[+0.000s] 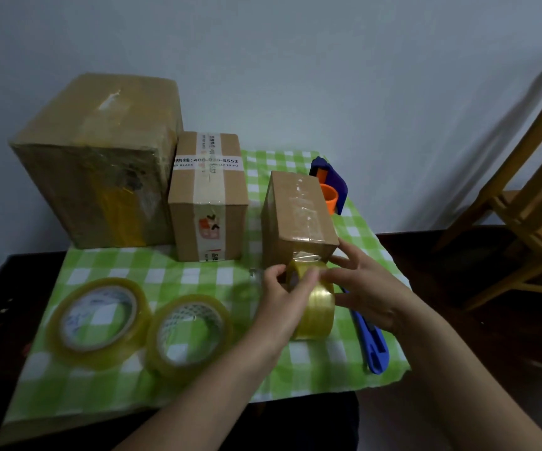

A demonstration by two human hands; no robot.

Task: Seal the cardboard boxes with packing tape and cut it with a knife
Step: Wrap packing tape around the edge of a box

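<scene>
A small cardboard box (299,216) stands on the green checked cloth (198,275), with clear tape along its top and down its near face. Just in front of it, a yellowish tape roll (320,307) stands on edge, a strip running from it up onto the box. My left hand (287,294) grips the roll from the left, fingers over its top. My right hand (369,288) holds the roll's right side, fingertips near the box's lower front. A blue utility knife (372,343) lies on the cloth under my right wrist.
A large taped box (100,164) and a medium printed box (209,196) stand at the back left. Two more tape rolls (98,319) (189,335) lie flat at the front left. A blue and orange tape dispenser (329,185) sits behind the small box. Wooden chair (530,196) at right.
</scene>
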